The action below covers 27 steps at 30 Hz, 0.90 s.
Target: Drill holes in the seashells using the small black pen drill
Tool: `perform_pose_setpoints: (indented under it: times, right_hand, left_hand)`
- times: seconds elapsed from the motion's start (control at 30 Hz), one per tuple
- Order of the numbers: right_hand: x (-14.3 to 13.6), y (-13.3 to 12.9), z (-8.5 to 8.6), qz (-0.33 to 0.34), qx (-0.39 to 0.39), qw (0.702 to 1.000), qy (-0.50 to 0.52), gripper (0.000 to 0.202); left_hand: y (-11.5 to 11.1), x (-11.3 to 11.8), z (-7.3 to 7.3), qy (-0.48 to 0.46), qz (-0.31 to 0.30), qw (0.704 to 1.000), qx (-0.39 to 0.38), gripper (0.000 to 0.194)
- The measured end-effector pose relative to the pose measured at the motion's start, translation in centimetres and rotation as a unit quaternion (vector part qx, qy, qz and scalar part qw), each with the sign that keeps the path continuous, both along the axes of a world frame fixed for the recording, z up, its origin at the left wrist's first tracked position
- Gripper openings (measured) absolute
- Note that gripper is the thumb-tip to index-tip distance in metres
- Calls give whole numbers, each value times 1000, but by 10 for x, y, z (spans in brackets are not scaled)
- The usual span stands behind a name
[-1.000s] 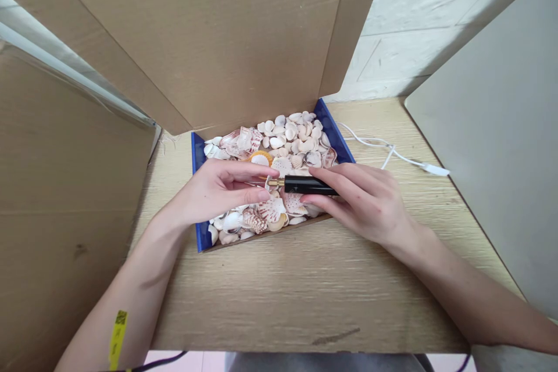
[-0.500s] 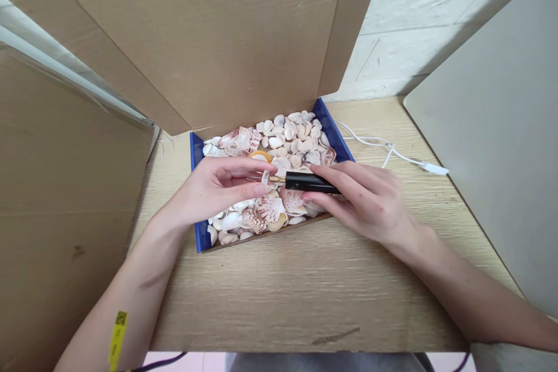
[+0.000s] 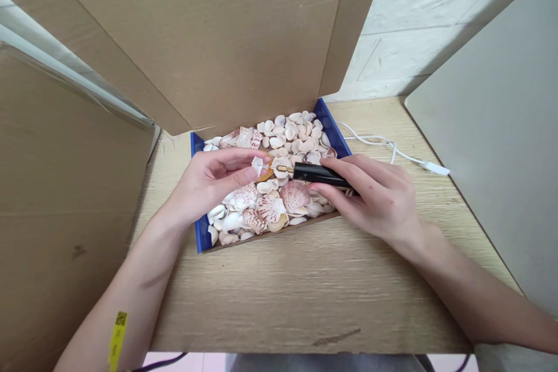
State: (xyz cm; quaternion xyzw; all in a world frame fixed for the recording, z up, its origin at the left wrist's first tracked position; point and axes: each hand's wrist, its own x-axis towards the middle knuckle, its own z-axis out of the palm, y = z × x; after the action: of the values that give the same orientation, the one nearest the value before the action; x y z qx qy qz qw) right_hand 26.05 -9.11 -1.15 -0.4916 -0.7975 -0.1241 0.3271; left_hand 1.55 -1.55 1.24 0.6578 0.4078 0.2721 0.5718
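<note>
Between the thumb and fingers of my left hand (image 3: 218, 177) is a small white seashell (image 3: 257, 165), held over the box. My right hand (image 3: 370, 195) is wrapped round a black mini hand drill (image 3: 320, 173) with a brass chuck (image 3: 284, 169). Its thin bit points left at the shell; whether the tip touches it I cannot tell. Beneath both hands lies a shallow blue-sided box (image 3: 201, 235) full of seashells. A fan-shaped reddish shell (image 3: 295, 195) and a spiral brown-patterned shell (image 3: 254, 220) show near its front. A yellow-orange shell (image 3: 267, 174) is partly hidden behind my left fingers.
The box stands on a light wooden table (image 3: 261, 290). A tall cardboard panel (image 3: 226, 40) rises behind it, with another cardboard panel (image 3: 65, 203) at the left. A white cable (image 3: 375, 140) lies to the right, near a pale board (image 3: 488, 128).
My right hand has drawn the drill slightly to the right, away from my left hand. The shell has moved a little left and turned, showing more of its face.
</note>
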Motion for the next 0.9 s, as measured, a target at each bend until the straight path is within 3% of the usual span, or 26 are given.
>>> perform_pose_setpoints:
  times: [0.9]
  right_hand:
    - [-2, 1, 0, -6, -17, 1000, 20, 29]
  left_hand:
    - [0, -3, -1, 17, -29, 999, 2, 26]
